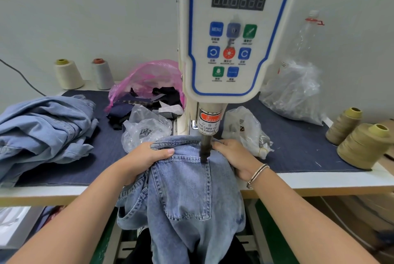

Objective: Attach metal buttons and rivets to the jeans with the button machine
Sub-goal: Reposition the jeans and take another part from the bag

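Under the tall white button machine (236, 35), a pair of light blue jeans (187, 195) hangs over the front edge of the counter (319, 180). The top of the jeans lies flat below the dark metal punch (205, 146), and the legs drop down toward the floor. So the long way of the jeans runs from the machine back toward the person.

The left hand (147, 157) holds the waistband on the left side. Its fingers are curled over the folded edge, and the thumb presses on top of the cloth. The right hand (236, 155) rests on the cloth on the other side. Its fingers reach in toward the punch, but I cannot tell if they pinch the cloth or only press it flat.

The tip of the punch sits right at the top corner of the back pocket (183, 187). It is between the two hands, and the right hand looks nearer to it. I think the next press will land at that pocket corner. The right fingers look very near the punch, so they may need to slide away first.

A pile of other jeans (42, 127) waits on the left of the counter.
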Available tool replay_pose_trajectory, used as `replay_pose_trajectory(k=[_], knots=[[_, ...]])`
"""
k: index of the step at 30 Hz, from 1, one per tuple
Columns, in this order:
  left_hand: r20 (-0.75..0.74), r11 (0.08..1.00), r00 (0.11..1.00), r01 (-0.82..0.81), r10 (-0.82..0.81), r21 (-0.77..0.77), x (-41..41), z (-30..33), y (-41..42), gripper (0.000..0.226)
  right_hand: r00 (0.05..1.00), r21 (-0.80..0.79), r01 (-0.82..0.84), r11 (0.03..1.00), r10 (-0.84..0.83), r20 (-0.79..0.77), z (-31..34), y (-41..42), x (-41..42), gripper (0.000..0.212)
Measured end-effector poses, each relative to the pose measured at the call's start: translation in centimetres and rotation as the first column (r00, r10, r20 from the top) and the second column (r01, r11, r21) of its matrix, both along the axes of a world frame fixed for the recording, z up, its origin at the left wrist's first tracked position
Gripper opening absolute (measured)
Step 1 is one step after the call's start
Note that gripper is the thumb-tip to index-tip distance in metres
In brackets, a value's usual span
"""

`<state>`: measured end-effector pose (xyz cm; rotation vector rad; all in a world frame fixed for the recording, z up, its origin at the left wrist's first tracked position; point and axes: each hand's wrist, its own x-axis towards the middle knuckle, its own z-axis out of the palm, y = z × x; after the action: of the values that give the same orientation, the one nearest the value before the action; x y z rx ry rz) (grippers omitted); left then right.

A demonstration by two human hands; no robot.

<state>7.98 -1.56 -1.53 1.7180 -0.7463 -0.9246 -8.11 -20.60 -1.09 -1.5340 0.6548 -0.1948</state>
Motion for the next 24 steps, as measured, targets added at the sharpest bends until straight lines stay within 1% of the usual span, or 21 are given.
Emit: replay_pose_trajectory(k=[2,5,10,11,12,13,14,15,16,17,19,20,21,22,23,24], knots=[[-0.009,1.000,1.000,-0.006,0.006,-0.004,-0.1,0.0,0.0,0.045,1.000,-0.018,0.001,1.000,-0.001,-0.005,0.1,0.0,0.0,0.019],[-0.014,1.000,1.000,-0.008,0.008,-0.009,0.1,-0.1,0.0,0.047,1.000,-0.026,-0.007,1.000,0.006,-0.010,0.2,0.1,0.0,0.017],[-0.060,0.998,0.998,0.008,-0.012,-0.069,-0.4,0.0,0.4,0.039,0.996,0.003,-0.081,0.997,0.081,-0.023,0.6,0.3,-1.0,0.016],[-0.042,0.999,0.999,0.000,-0.002,-0.054,-0.6,0.1,0.2,0.040,0.995,0.026,-0.098,0.995,0.098,-0.017,0.7,0.3,-1.3,0.018],[0.002,1.000,1.000,-0.007,0.007,-0.006,-0.8,0.2,-0.1,0.039,0.993,0.074,-0.115,0.991,0.115,0.002,0.6,0.3,-1.7,0.021],[0.053,0.997,0.999,-0.012,0.008,0.079,-0.8,0.4,-0.4,0.040,0.991,0.141,-0.132,0.981,0.130,0.026,0.5,0.3,-2.2,0.023],[0.059,0.987,0.998,-0.010,0.001,0.158,-1.0,0.6,-0.5,0.043,0.988,0.213,-0.154,0.965,0.148,0.044,0.5,0.4,-2.6,0.023],[-0.004,0.983,1.000,0.019,-0.018,0.182,-1.1,0.8,-0.5,0.047,0.986,0.274,-0.167,0.947,0.159,0.054,0.6,0.6,-3.0,0.020],[-0.088,0.986,0.995,0.059,-0.045,0.157,-1.3,0.9,-0.3,0.050,0.987,0.325,-0.161,0.932,0.148,0.064,0.7,0.8,-3.3,0.018],[-0.150,0.990,0.986,0.092,-0.076,0.107,-1.6,1.3,-0.1,0.051,0.992,0.370,-0.123,0.921,0.101,0.078,0.7,1.0,-3.4,0.017],[-0.192,0.995,0.976,0.100,-0.099,-0.003,-2.0,1.5,0.1,0.049,0.992,0.465,-0.047,0.884,-0.014,0.128,1.1,1.1,-3.4,0.018],[-0.195,0.995,0.976,0.090,-0.097,-0.048,-2.1,1.5,-0.4,0.048,0.984,0.517,-0.058,0.854,-0.037,0.172,1.4,0.9,-3.3,0.019],[-0.209,0.993,0.973,0.082,-0.098,-0.084,-2.3,1.5,-0.3,0.047,0.978,0.562,-0.088,0.822,-0.034,0.204,1.7,0.8,-3.2,0.021],[-0.227,0.990,0.968,0.087,-0.110,-0.108,-2.2,1.5,-0.3,0.046,0.978,0.584,-0.129,0.801,0.004,0.210,2.2,0.9,-3.3,0.023],[-0.230,0.989,0.965,0.103,-0.126,-0.110,-2.2,1.5,-0.2,0.044,0.981,0.574,-0.161,0.803,0.067,0.181,2.7,1.1,-3.4,0.024],[-0.183,0.988,0.974,0.121,-0.136,-0.092,-2.1,1.4,0.1,0.040,0.983,0.518,-0.185,0.835,0.149,0.111,2.9,1.0,-3.6,0.025]])
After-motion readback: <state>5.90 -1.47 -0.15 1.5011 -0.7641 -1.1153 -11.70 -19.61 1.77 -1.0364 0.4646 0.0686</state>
